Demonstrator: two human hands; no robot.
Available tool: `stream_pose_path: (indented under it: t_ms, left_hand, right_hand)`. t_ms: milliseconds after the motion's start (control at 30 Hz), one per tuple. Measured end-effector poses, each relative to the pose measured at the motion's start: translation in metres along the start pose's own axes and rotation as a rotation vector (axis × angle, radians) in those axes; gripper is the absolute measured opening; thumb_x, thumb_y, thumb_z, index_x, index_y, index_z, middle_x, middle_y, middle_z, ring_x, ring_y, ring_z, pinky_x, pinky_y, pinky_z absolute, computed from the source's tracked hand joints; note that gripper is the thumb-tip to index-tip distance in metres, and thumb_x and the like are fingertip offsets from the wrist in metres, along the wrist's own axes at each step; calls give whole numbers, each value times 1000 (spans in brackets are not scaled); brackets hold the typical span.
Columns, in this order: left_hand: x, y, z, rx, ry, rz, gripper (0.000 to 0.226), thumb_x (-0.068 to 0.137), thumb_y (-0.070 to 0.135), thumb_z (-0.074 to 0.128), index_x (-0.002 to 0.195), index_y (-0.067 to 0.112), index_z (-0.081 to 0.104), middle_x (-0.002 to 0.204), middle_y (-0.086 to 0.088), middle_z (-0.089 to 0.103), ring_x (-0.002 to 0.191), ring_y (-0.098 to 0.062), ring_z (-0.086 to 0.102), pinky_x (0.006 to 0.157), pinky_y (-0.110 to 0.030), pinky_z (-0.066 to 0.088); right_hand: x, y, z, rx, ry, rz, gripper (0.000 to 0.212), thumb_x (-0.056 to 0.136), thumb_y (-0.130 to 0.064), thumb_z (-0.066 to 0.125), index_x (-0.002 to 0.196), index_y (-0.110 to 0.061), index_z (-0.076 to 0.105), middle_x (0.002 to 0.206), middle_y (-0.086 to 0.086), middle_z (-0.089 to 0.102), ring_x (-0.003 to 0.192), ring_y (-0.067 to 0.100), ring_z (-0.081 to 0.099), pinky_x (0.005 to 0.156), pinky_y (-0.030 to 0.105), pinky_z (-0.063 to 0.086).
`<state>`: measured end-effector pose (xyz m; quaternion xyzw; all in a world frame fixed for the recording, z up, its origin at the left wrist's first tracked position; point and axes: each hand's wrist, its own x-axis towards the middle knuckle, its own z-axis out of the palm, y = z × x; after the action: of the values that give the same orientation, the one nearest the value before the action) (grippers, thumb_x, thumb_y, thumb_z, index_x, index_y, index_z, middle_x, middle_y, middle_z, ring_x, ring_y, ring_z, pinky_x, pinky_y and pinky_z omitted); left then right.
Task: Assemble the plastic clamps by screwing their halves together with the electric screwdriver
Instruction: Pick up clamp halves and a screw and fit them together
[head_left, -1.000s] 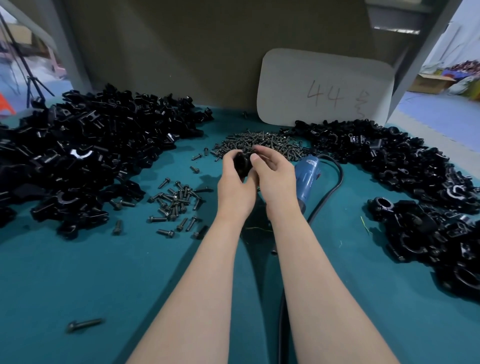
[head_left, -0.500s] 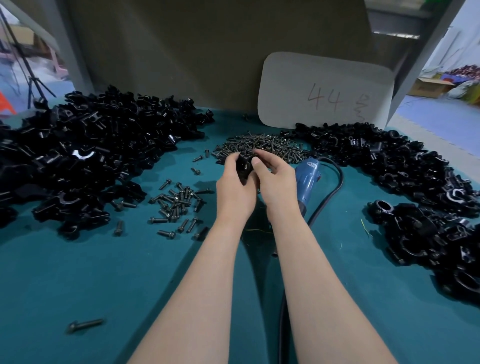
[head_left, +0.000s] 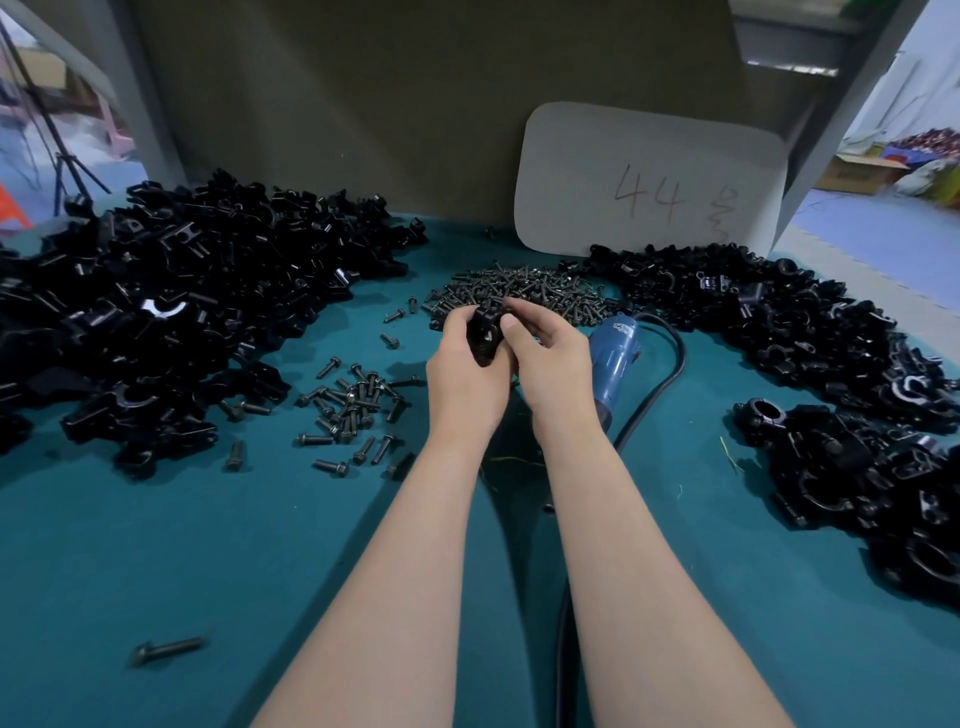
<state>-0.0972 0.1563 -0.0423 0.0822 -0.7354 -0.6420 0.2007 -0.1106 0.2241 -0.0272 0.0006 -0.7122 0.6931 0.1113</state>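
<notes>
A black plastic clamp (head_left: 484, 339) is held between both hands above the middle of the table. My left hand (head_left: 465, 376) grips its left side and my right hand (head_left: 550, 358) pinches its right side with thumb and fingers. The blue electric screwdriver (head_left: 613, 361) lies on the teal table just right of my right hand, its black cable (head_left: 657, 389) curving back toward me. A dense pile of screws (head_left: 524, 291) sits right behind my hands. Longer bolts (head_left: 353, 405) are scattered to the left.
A big heap of black clamp halves (head_left: 171, 322) fills the left side. Another heap of clamps (head_left: 810, 364) covers the right. A grey card marked 44 (head_left: 649, 182) leans on the back wall. One loose bolt (head_left: 166, 649) lies near the front left.
Both hands have stayed together on the clamp and turned it slightly, my right fingers shifting over its top. The view drifted a little.
</notes>
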Motion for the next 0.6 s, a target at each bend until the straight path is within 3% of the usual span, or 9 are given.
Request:
stream_pose_path:
  t_ms: [100, 167, 233, 333, 433, 500, 600]
  left_hand:
    - [0, 1, 0, -17, 12, -20, 32, 93, 19, 61, 123, 24, 50, 104, 1, 64, 88, -11, 60, 65, -3, 42]
    - [1, 1, -1, -107, 32, -90, 28, 92, 19, 61, 116, 26, 48, 110, -4, 65, 101, -19, 62, 86, -21, 50]
    - [2, 3, -4, -324, 66, -207, 24, 93, 16, 60, 114, 20, 49, 108, -6, 65, 101, -20, 63, 96, -35, 51]
    - [6, 7, -11, -712, 82, -313, 17, 95, 10, 58, 111, 10, 51, 95, -7, 62, 84, -16, 65, 86, -27, 56]
    - [8, 10, -13, -925, 56, -372, 18, 96, 7, 55, 112, 3, 49, 98, -16, 59, 85, -22, 64, 80, -24, 58]
    - [8, 12, -14, -988, 43, -409, 17, 96, 3, 53, 111, 3, 47, 104, -23, 57, 92, -27, 62, 81, -25, 58]
    - [8, 12, -18, -1054, 53, -451, 12, 96, 3, 52, 106, 4, 47, 106, -26, 57, 96, -29, 62, 81, -26, 57]
  right_hand:
    - [0, -3, -2, -53, -18, 9, 23, 94, -10, 56, 112, -17, 68, 110, 2, 68, 105, 15, 62, 97, 37, 50]
    - [2, -7, -6, -157, 16, -4, 27, 96, -10, 50, 118, -13, 64, 113, 3, 68, 107, 16, 62, 99, 36, 48]
    - [5, -12, -11, -380, 81, -39, 31, 98, -9, 43, 123, -11, 61, 118, 5, 66, 109, 19, 60, 99, 34, 47]
    - [8, -16, -10, -797, -17, -6, 36, 95, -6, 43, 128, -12, 56, 126, 11, 59, 109, 28, 58, 91, 34, 48]
    - [8, -17, 1, -1138, -232, 103, 44, 89, -6, 49, 133, -12, 50, 132, 15, 51, 122, 33, 46, 94, 38, 43]
    - [9, -17, 6, -1228, -280, 131, 45, 89, -9, 52, 134, -12, 48, 133, 15, 48, 125, 34, 39, 94, 38, 41]
    - [11, -16, 7, -1267, -279, 122, 44, 88, -10, 55, 132, -12, 51, 131, 15, 49, 122, 35, 45, 95, 39, 43]
